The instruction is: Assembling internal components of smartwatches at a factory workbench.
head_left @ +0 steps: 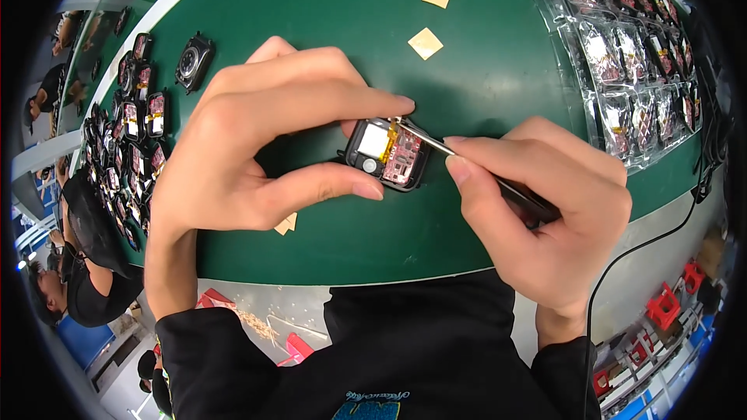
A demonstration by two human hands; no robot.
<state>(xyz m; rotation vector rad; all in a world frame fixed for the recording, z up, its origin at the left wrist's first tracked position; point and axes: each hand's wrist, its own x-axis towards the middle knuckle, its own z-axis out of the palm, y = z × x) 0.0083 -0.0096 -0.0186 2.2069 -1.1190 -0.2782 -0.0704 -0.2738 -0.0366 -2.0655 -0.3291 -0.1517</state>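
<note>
An opened smartwatch case (402, 162) lies on the green table, its red circuit board, white battery block, yellow tape and a small round silver part exposed. My left hand (249, 128) steadies it, with the index finger on its far edge and the thumb along its near left side. Between the thumb and fingers of my right hand (552, 206) is a pair of tweezers (426, 138), silver at the tip and dark further back. Its tip meets the far edge of the case, close to the yellow tape and my left index fingertip.
Many opened watch cases (128, 163) crowd the table's left side, beside one closed watch case (194, 62). Small yellow squares (426, 43) lie beyond my hands. Clear plastic trays (634, 62) with more watch parts fill the right. A black cable (622, 253) hangs there. People sit at left.
</note>
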